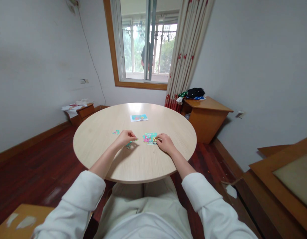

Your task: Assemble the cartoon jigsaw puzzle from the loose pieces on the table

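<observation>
A partly built colourful jigsaw (149, 137) lies near the middle of a round light wooden table (106, 156). My right hand (165, 143) rests at the jigsaw's right edge, fingers curled and pinching at a piece there. My left hand (126, 137) is closed just left of the jigsaw, fingertips pinching a small piece above loose teal pieces (128, 145). More loose pieces (115, 132) lie further left. A printed picture sheet (139, 117) lies on the table beyond the jigsaw.
A wooden side table (205, 116) with dark cloth on it stands at the right by a curtain (185, 56). A low box with papers (80, 109) sits at the left wall. Wooden furniture (287, 176) fills the right foreground. A window (145, 43) faces me.
</observation>
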Tool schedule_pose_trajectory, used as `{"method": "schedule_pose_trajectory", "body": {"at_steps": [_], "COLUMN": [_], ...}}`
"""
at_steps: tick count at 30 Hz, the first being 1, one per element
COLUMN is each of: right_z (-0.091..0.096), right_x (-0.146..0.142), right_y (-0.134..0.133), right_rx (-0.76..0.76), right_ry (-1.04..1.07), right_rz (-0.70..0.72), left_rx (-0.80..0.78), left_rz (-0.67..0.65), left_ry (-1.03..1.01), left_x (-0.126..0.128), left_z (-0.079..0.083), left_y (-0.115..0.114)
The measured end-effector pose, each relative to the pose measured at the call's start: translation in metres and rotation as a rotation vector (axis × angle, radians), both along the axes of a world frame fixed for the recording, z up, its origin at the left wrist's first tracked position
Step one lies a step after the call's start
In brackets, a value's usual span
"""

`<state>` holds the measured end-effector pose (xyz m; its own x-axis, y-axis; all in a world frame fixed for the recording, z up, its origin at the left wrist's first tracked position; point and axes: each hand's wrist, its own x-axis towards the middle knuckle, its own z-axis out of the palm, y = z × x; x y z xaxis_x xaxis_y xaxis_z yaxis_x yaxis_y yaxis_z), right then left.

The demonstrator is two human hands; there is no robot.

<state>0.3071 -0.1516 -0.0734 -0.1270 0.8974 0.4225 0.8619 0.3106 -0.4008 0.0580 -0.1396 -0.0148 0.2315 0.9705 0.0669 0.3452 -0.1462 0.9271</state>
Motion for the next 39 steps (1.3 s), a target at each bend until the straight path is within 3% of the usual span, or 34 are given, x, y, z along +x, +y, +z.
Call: {"method": "schedule_pose_trajectory", "body": {"at_steps": [8,20,29,39], "right_z": [-0.002,0.002,0.002,0.001], "right_x": [0.0,-0.002,-0.005,-0.005], "right_y": [0.001,-0.001,-0.002,-0.001], "right_rx": [0.006,-0.005,-0.008,0.0], "right_ry": [0.002,0.01,0.013,0.014], "right_rz": [-0.003,-0.007,-0.015,-0.013], "left_rx": [-0.094,-0.036,0.033,0.027], "left_rz": [-0.035,0.017,0.102,0.089], "left_ry": [-0.109,0.196,0.364,0.422], "left_x": [0.012,0.043,0.046,0.047], "left_z": [-0.005,-0.02,-0.027,-0.024], "left_y": [-0.004,0.004,0.009,0.002]}}
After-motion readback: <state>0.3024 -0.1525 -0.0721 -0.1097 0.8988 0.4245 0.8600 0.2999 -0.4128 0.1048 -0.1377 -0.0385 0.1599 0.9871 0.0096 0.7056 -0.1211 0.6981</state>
